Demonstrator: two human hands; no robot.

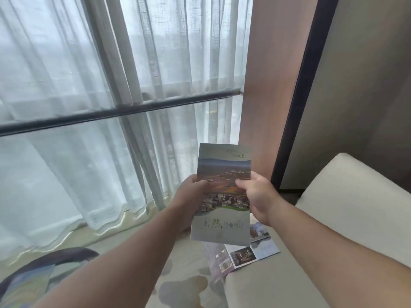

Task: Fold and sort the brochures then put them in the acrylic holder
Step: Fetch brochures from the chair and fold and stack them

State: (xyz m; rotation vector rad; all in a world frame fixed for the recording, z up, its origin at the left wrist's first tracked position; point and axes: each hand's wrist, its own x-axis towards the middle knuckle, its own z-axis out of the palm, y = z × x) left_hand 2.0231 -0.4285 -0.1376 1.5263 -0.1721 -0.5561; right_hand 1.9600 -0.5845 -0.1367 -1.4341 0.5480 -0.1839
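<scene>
A folded, landscape-printed paper brochure [222, 196], long axis upright, is pinched at mid-height by the left hand [189, 197] and right hand [258, 196], one at each edge; beneath it, an unfolded glossy brochure [264, 247] is left on the cream cushion [355, 218]; the acrylic holder is unseen.

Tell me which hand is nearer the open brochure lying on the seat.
Right. The right hand hangs just above the open brochure; the left hand is farther left.

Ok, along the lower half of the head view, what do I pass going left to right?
The corner brochure at bottom left → left hand → held brochure → right hand → cream seat cushion. The open brochure lying below the held one overlaps, so it is left out.
</scene>
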